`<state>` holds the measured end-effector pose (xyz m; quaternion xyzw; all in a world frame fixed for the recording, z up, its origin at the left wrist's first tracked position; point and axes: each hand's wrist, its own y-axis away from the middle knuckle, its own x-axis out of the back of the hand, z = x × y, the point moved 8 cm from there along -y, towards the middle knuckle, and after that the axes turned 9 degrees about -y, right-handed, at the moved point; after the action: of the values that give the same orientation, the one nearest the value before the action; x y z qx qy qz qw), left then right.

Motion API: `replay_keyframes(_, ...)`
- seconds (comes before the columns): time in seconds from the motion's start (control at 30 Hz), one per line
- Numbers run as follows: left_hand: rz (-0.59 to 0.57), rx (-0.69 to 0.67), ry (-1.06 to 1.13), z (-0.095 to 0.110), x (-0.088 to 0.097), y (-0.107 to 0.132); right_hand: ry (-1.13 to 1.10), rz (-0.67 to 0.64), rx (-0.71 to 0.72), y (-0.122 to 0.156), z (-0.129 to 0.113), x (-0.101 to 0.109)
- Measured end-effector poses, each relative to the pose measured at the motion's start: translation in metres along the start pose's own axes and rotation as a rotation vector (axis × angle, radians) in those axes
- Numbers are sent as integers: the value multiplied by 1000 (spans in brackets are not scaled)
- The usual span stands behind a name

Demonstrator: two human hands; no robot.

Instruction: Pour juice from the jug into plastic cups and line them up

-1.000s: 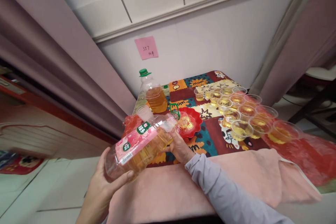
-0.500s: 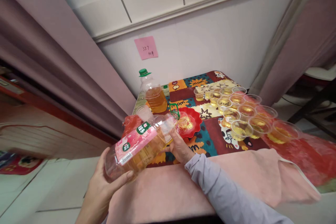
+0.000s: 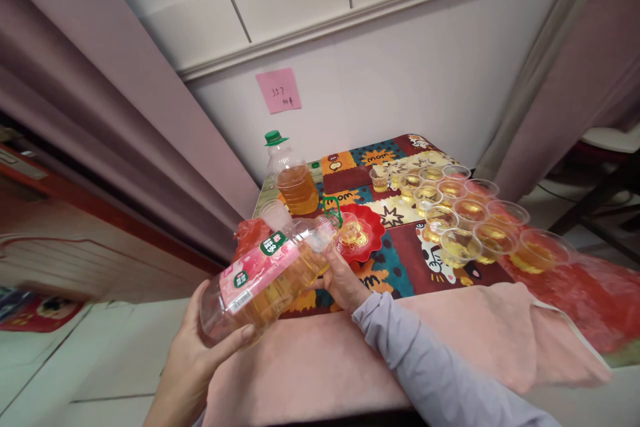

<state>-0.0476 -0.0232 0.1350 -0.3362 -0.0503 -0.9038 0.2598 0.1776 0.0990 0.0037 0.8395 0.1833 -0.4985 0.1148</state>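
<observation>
A large clear juice bottle (image 3: 260, 273) with a pink label and amber liquid inside lies tilted between my hands, its neck up and to the right. My left hand (image 3: 200, 340) is wrapped round the bottle's base. Near the neck, my right hand (image 3: 343, 280) grips the bottle from the right; part of its fingers is hidden behind it. The green ring handle (image 3: 332, 211) hangs at the bottle's mouth. Just past the mouth, a small clear plastic cup (image 3: 350, 232) sits on a red scalloped plate (image 3: 373, 243) and holds some liquid.
Several clear cups (image 3: 471, 211) of yellow liquid stand in rows at the right. A second bottle (image 3: 296, 187) with a green cap stands upright at the back left. A stack of cups (image 3: 275, 213) is behind the held bottle. A pink cloth (image 3: 450, 333) covers the front edge.
Almost nothing differs. Both hands keep hold of the tilted bottle in the same place, and the cups stand where they were.
</observation>
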Motion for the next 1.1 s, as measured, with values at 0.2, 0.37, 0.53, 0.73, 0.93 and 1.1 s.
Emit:
replay_keyframes(0.2, -66, 104, 2, 0, -5, 1, 21, -8, -6, -1, 1, 1)
replay_keyframes(0.37, -61, 119, 19, 12, -7, 5, 33, 6, -2, -2, 3, 5)
replay_keyframes(0.53, -64, 140, 52, 22, -10, 9, 42, -10, -11, -2, 4, 5)
replay_keyframes(0.73, -86, 164, 89, 19, -14, 10, 17, 6, -3, -4, 4, 8)
replay_keyframes(0.93, -90, 130, 109, 2, -16, 7, 28, 16, -10, -3, 1, 7)
replay_keyframes(1.1, -130, 75, 262, -39, -34, 1, 143, 5, 34, 1, -12, 0)
